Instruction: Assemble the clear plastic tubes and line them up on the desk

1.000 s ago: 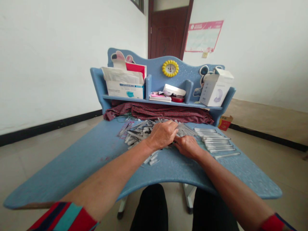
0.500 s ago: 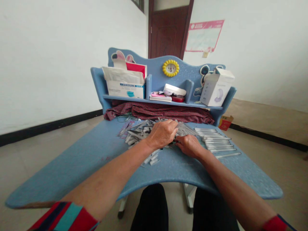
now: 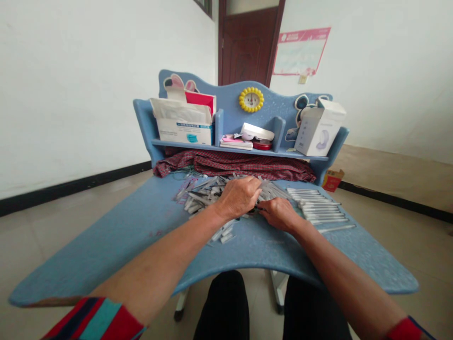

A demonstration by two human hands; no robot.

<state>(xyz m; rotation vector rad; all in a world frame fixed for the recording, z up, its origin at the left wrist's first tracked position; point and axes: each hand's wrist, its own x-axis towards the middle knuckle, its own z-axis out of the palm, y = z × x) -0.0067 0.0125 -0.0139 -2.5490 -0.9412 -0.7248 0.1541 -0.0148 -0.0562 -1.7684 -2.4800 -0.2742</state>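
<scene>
My left hand [image 3: 239,196] is closed over the pile of slim grey-white and black plastic pieces [image 3: 201,197], which look like pen parts. Close beside it, my right hand [image 3: 279,213] is also closed, its fingertips pinched near a small dark piece by the left fingers. What either hand grips is mostly hidden behind the fingers. To the right lies a row of long, slim whitish pens [image 3: 323,208] with dark ends, roughly side by side. A few short pale pieces [image 3: 223,232] lie nearer to me, below my left wrist.
The blue desk [image 3: 134,236] has a curved front edge over my knees. Along its back lies a red checked cloth [image 3: 244,165]. The shelf above holds a mask box [image 3: 184,132], a white box [image 3: 320,130] and a red round tin [image 3: 262,145]. A yellow clock [image 3: 251,100] hangs there.
Both hands stay in almost the same place, with only slight finger movement. The pile and the row of pens look unchanged.
</scene>
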